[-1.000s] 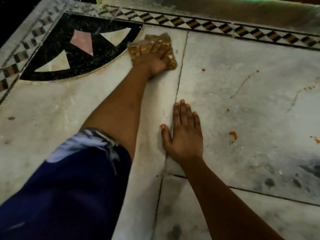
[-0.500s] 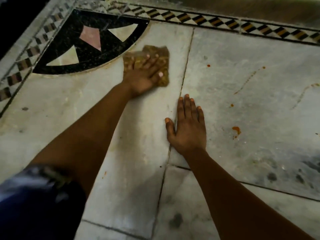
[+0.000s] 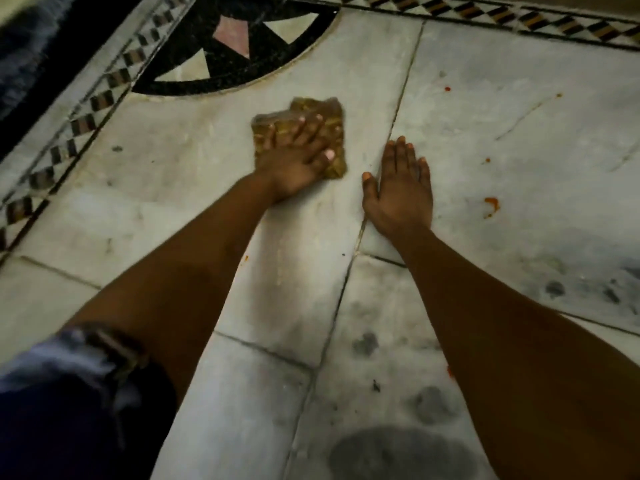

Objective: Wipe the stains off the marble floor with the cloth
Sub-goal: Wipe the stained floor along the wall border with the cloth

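Observation:
My left hand presses flat on a folded brownish-yellow cloth on the white marble floor, left of a slab joint. Its fingers are spread over the cloth. My right hand lies palm down on the bare marble just right of that joint, fingers together, holding nothing. Orange-red stains dot the slab to the right of my right hand, with smaller spots and a faint streak farther back.
A black inlaid fan pattern with pink and cream wedges sits at the far left corner. A chequered border runs along the back and left edges. Dark smudges mark the near slabs.
My left hand has dragged the cloth toward me, away from the black inlay and down the slab. My right hand stays planted in the same place.

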Motion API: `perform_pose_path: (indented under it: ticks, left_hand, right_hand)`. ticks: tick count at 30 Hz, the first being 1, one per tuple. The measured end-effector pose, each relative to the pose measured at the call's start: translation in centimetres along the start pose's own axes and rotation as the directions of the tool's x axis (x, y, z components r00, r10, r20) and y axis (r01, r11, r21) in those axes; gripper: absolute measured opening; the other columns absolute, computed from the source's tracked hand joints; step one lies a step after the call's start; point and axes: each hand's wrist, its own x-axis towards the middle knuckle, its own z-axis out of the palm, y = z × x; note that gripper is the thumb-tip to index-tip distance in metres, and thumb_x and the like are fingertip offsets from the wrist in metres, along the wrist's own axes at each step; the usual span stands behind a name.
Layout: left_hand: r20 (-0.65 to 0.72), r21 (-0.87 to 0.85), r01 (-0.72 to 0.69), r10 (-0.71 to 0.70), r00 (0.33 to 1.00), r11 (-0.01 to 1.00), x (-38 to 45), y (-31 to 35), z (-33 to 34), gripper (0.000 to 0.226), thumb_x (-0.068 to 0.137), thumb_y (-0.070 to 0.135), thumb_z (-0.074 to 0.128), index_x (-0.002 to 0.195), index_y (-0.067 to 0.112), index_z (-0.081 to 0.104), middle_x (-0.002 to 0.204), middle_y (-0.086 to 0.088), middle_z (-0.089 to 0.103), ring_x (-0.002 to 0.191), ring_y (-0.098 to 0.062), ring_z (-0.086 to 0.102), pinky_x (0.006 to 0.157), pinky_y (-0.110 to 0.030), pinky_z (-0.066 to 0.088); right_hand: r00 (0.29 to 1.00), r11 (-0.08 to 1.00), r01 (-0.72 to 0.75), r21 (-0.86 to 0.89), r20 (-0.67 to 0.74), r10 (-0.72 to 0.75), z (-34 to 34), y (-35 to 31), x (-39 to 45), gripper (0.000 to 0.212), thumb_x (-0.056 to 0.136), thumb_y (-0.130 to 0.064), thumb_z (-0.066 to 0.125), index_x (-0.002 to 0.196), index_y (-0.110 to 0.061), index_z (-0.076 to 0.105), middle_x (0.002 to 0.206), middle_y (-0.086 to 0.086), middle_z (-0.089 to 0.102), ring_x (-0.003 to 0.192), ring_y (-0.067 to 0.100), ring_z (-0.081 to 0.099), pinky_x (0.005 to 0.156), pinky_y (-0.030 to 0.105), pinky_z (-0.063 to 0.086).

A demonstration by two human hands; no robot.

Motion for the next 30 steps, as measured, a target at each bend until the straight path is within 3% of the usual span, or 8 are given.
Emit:
perform_pose_path:
  ticks: [4, 7, 9, 13, 17, 24, 26, 30]
  left_hand:
    - [-0.013, 0.014, -0.197, 0.197, 0.98, 0.98, -9.9, -0.6, 1.9, 0.059, 0.086, 0.063, 0.001, 0.142, 0.045, -0.004, 0.155, 0.014, -0.009, 0.142, -0.008, -0.007, 0.112, -0.043, -0.006]
    - [0.01, -0.009, -0.178, 0.178, 0.984, 0.984, -14.2, -3.4, 2.0, 0.065, 0.079, 0.068, -0.001, 0.139, 0.043, -0.008, 0.149, 0.019, -0.013, 0.142, -0.008, -0.005, 0.112, -0.043, -0.003]
    - [0.056, -0.044, -0.099, 0.101, 0.993, 0.994, -13.3, -4.3, 1.3, 0.064, 0.079, 0.067, 0.002, 0.138, 0.045, -0.008, 0.152, 0.018, -0.012, 0.144, -0.011, -0.005, 0.112, -0.045, -0.004]
    - [0.068, -0.05, 0.061, -0.058, 0.996, 0.997, -6.7, -2.2, -0.1, 0.052, 0.099, 0.05, 0.018, 0.146, 0.04, -0.002, 0.158, 0.007, -0.009, 0.145, -0.018, -0.007, 0.114, -0.051, -0.006]
    - [0.019, -0.2, -0.052, 0.057, 0.998, 0.978, -2.1, 3.4, -0.2, 0.053, 0.101, 0.041, 0.024, 0.148, 0.035, 0.001, 0.159, 0.002, 0.002, 0.146, -0.019, 0.003, 0.117, -0.042, -0.003]
    - [-0.032, -0.042, -0.371, 0.37, 0.929, 0.928, -8.4, 1.8, 1.3, 0.067, 0.085, 0.053, 0.005, 0.147, 0.032, 0.015, 0.155, 0.012, 0.012, 0.141, -0.005, 0.006, 0.113, -0.037, -0.006]
    - [-0.017, 0.01, -0.37, 0.37, 0.929, 0.929, -9.2, 1.4, 1.3, 0.069, 0.083, 0.054, 0.001, 0.147, 0.033, 0.014, 0.155, 0.012, 0.011, 0.142, -0.007, 0.006, 0.114, -0.04, -0.003]
    - [-0.001, 0.001, -0.221, 0.221, 0.975, 0.975, -3.2, 3.8, 0.3, 0.063, 0.087, 0.052, 0.011, 0.148, 0.035, 0.014, 0.157, 0.008, 0.01, 0.145, -0.015, 0.008, 0.115, -0.049, 0.0]
  right_hand:
    - [0.999, 1.0, 0.001, -0.018, 0.04, 0.0, -0.5, -0.1, -0.6, 0.062, 0.099, -0.035, 0.025, 0.148, -0.005, 0.002, 0.158, 0.011, -0.001, 0.145, 0.02, -0.002, 0.116, 0.034, -0.004]
    - [0.997, 1.0, -0.004, -0.002, 0.077, 0.004, -0.1, -0.8, -3.2, 0.064, 0.099, -0.039, 0.022, 0.148, -0.004, 0.001, 0.157, 0.013, -0.004, 0.145, 0.023, -0.004, 0.115, 0.034, -0.005]
    - [0.999, 1.0, 0.016, 0.026, 0.038, -0.017, 0.4, -1.5, -6.2, 0.068, 0.094, -0.042, 0.015, 0.147, -0.001, 0.006, 0.156, 0.018, 0.002, 0.145, 0.027, 0.001, 0.115, 0.036, -0.003]
    - [0.999, 0.999, 0.012, 0.039, -0.043, -0.01, 1.0, -1.8, -11.0, 0.076, 0.088, -0.045, 0.008, 0.146, 0.003, 0.014, 0.154, 0.021, 0.011, 0.144, 0.03, 0.01, 0.115, 0.035, -0.001]
    - [0.997, 1.0, 0.013, 0.023, -0.08, -0.011, 1.1, -1.1, -12.2, 0.076, 0.087, -0.047, 0.009, 0.146, 0.002, 0.015, 0.154, 0.021, 0.014, 0.144, 0.03, 0.013, 0.115, 0.035, 0.001]
    - [0.997, 0.999, -0.007, 0.042, -0.076, 0.01, 1.1, -1.2, -12.1, 0.073, 0.089, -0.045, 0.016, 0.146, 0.001, 0.02, 0.154, 0.02, 0.018, 0.143, 0.029, 0.015, 0.116, 0.037, 0.006]
    - [0.997, 0.999, -0.017, 0.039, -0.08, 0.021, 1.1, -1.3, -12.1, 0.072, 0.089, -0.044, 0.018, 0.146, 0.0, 0.019, 0.154, 0.019, 0.017, 0.144, 0.029, 0.014, 0.116, 0.037, 0.005]
    - [0.997, 0.999, -0.021, 0.034, -0.069, 0.024, 1.0, -1.4, -12.1, 0.072, 0.089, -0.043, 0.018, 0.146, 0.0, 0.018, 0.154, 0.019, 0.016, 0.144, 0.028, 0.013, 0.116, 0.036, 0.003]
